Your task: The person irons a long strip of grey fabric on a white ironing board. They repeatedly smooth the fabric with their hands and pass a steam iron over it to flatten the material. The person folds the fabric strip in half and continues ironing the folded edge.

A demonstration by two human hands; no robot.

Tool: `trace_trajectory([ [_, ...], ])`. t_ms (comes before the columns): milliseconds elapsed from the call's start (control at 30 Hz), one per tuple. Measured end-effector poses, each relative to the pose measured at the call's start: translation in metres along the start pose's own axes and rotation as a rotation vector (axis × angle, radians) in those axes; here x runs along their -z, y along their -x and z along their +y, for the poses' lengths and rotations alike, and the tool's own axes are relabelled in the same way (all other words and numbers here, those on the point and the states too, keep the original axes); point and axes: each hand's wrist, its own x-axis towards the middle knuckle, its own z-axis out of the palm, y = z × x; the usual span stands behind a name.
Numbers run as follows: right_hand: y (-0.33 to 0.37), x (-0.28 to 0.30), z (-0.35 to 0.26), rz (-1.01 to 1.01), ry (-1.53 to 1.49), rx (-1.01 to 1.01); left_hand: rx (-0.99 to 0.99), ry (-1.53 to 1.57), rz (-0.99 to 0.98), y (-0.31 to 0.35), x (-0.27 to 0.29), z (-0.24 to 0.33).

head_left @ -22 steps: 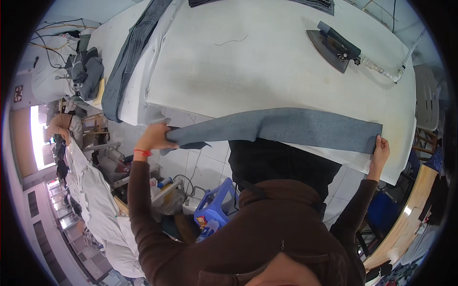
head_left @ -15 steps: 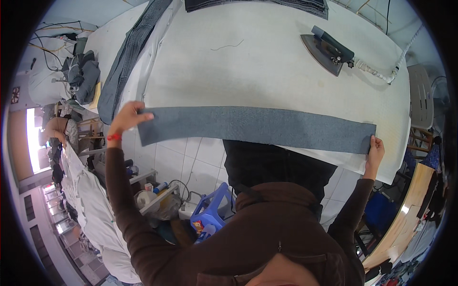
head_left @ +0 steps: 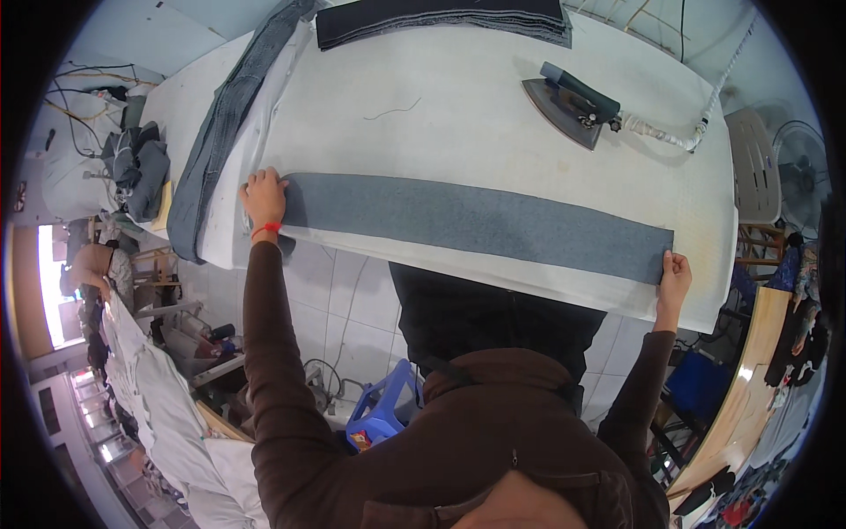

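A long grey-blue fabric strip (head_left: pixel 476 219) lies across the near edge of the white-covered table (head_left: pixel 423 132). At its left end my left hand (head_left: pixel 264 198), a red band at the wrist, is closed on the cloth with the back of the hand up; its fingertips are partly hidden. My right hand (head_left: pixel 674 278) pinches the near corner of the right end between thumb and fingers. Farther back on the right rests an iron (head_left: pixel 571 104), apart from the strip, its cord wrapped in white.
Layered dark fabric pieces (head_left: pixel 445 25) lie at the far edge. A long grey fabric bundle (head_left: pixel 231 132) runs along the left. A loose thread (head_left: pixel 393 109) lies mid-table. Below stands a blue plastic stool (head_left: pixel 383 406). Another person (head_left: pixel 92 264) is bent over at far left.
My left hand has turned from a thumb-side pinch to back-up over the strip's end. That end now lies farther onto the table. My right hand keeps its pinch. The whole view has shifted slightly.
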Motion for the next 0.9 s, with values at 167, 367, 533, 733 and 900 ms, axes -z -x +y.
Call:
trace_trajectory([
  [167, 0.01, -0.004, 0.007, 0.029, 0.083, 0.032, 0.173, -0.017, 0.192, 0.019, -0.009, 0.031],
  [367, 0.011, 0.003, 0.004, 0.125, 0.328, 0.157, -0.231, 0.451, 0.076, 0.098, 0.03, 0.193],
  [533, 0.024, -0.016, -0.035, 0.175, 0.51, 0.136, -0.177, 0.382, -0.07, 0.136, 0.066, 0.283],
  [733, 0.081, -0.11, -0.111, 0.225, 0.777, 0.721, -0.299, 0.663, -0.075, 0.19, 0.123, 0.415],
  [900, 0.14, -0.17, -0.13, -0.273, 0.77, 0.688, -0.443, 0.566, -0.035, 0.199, 0.141, 0.45],
])
